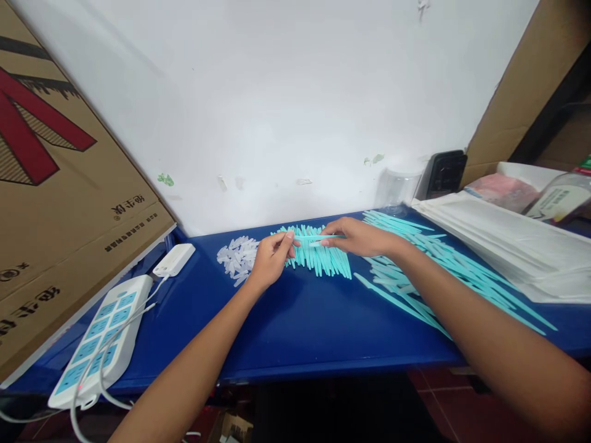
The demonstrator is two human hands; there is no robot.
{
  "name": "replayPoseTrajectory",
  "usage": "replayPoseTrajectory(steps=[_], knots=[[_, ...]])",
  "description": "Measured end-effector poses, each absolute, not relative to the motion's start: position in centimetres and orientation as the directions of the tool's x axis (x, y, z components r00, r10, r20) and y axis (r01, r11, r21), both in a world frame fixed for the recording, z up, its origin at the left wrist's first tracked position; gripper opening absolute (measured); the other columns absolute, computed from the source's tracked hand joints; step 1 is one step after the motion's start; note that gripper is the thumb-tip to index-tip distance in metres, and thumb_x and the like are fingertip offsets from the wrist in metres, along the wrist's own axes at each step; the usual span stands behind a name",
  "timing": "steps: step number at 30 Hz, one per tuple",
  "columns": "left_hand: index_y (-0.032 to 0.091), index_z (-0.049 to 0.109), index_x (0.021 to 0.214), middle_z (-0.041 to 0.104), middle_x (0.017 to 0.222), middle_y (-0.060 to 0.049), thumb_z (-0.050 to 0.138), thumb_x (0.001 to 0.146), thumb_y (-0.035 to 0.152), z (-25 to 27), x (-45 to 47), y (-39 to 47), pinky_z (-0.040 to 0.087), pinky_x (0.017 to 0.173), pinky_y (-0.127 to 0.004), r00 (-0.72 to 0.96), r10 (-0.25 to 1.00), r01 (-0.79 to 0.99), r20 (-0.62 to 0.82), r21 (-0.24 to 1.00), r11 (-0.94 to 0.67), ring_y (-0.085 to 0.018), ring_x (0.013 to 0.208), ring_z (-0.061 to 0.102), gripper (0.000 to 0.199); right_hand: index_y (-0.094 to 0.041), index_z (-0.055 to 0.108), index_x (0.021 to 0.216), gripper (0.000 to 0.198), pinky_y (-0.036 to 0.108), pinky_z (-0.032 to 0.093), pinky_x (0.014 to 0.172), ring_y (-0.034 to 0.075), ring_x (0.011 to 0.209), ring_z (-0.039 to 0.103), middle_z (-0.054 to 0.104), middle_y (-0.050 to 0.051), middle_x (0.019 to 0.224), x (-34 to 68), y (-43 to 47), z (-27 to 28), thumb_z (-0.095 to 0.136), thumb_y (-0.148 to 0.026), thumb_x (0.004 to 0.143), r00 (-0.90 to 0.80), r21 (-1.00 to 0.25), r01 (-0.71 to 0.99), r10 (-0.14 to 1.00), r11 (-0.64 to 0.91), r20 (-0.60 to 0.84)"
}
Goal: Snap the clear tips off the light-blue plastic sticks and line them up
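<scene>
A slim turquoise plastic stick [307, 237] is held level between my two hands above the table. My left hand [271, 257] pinches its left end between thumb and fingers. The right end is gripped by the fingers of my right hand [357, 237], where a small pale tip [315, 244] also shows; whether it belongs to a second piece I cannot tell. Just under and behind the hands lies a row of turquoise sticks [323, 263] side by side. Left of it is a heap of small translucent whitish pieces [236, 259]. Longer turquoise sticks [466, 271] spread out to the right, partly hidden by my right forearm.
A white power strip [132, 320] with cables and a white adapter [174, 259] sit at the left, beside a large cardboard box [92, 203]. White sheets or bags [498, 252], a clear cup [399, 187] and a bottle [561, 194] stand right. A white wall rises behind the blue table [295, 332].
</scene>
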State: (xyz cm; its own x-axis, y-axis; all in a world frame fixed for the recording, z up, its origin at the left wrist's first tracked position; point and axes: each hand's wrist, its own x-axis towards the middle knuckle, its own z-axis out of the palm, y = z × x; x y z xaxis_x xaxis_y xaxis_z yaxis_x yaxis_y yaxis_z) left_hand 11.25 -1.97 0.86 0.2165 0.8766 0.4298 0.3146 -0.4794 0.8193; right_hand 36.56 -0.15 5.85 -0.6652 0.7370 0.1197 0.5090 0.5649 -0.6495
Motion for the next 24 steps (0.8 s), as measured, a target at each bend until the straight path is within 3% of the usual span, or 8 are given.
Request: replayPoseTrajectory(steps=[5,11,15,21,24], knots=[[0.016,0.068,0.073,0.062,0.064,-0.002,0.054,0.1,0.059,0.5,11.1,-1.5,0.044,0.054,-0.025,0.199,0.897,0.297,0.395,0.848,-0.44,-0.012,0.055,0.054,0.053,-0.018,0.076,0.098,0.04,0.03,0.036,0.06,0.015,0.061,0.051,0.066,0.003,0.076,36.3,-0.2,5.6,0.06,-0.055,0.093,-0.632,-0.687,0.501,0.765,0.526,0.125],[0.015,0.069,0.07,0.066,0.066,-0.005,0.06,0.093,0.065,0.8,10.6,-0.9,0.047,0.051,-0.025,0.085,0.924,0.266,0.373,0.885,-0.382,-0.013,0.054,0.057,0.056,-0.016,0.075,0.102,0.028,0.031,0.046,0.07,0.022,0.081,0.066,0.076,0.01,0.097,38.2,1.6,4.7,0.067,-0.041,0.092,-0.485,-0.526,0.703,0.864,0.479,0.138],[0.015,0.072,0.078,0.07,0.069,-0.006,0.067,0.089,0.063,0.6,10.5,-0.7,0.048,0.051,-0.024,0.064,0.934,0.242,0.352,0.902,-0.357,-0.013,0.056,0.057,0.049,-0.015,0.076,0.108,0.025,0.034,0.048,0.082,0.027,0.101,0.068,0.076,0.015,0.112,39.1,2.4,4.7,0.062,-0.03,0.095,-0.312,-0.451,0.795,0.911,0.405,0.269],[0.015,0.074,0.081,0.073,0.074,-0.007,0.067,0.09,0.061,0.4,10.8,-1.0,0.049,0.053,-0.025,0.113,0.937,0.21,0.33,0.914,-0.347,-0.013,0.058,0.059,0.048,-0.018,0.075,0.085,0.038,0.032,0.044,0.067,0.019,0.068,0.063,0.076,0.007,0.082,37.9,1.4,5.2,0.049,-0.04,0.103,-0.334,-0.49,0.688,0.834,0.535,0.44],[0.015,0.074,0.082,0.073,0.074,-0.007,0.067,0.09,0.061,0.5,11.0,-1.2,0.049,0.053,-0.025,0.144,0.935,0.195,0.323,0.917,-0.347,-0.013,0.058,0.059,0.047,-0.02,0.076,0.085,0.038,0.032,0.045,0.068,0.019,0.07,0.062,0.075,0.005,0.08,36.3,0.4,5.0,0.051,-0.043,0.102,-0.438,-0.532,0.577,0.785,0.619,0.438]])
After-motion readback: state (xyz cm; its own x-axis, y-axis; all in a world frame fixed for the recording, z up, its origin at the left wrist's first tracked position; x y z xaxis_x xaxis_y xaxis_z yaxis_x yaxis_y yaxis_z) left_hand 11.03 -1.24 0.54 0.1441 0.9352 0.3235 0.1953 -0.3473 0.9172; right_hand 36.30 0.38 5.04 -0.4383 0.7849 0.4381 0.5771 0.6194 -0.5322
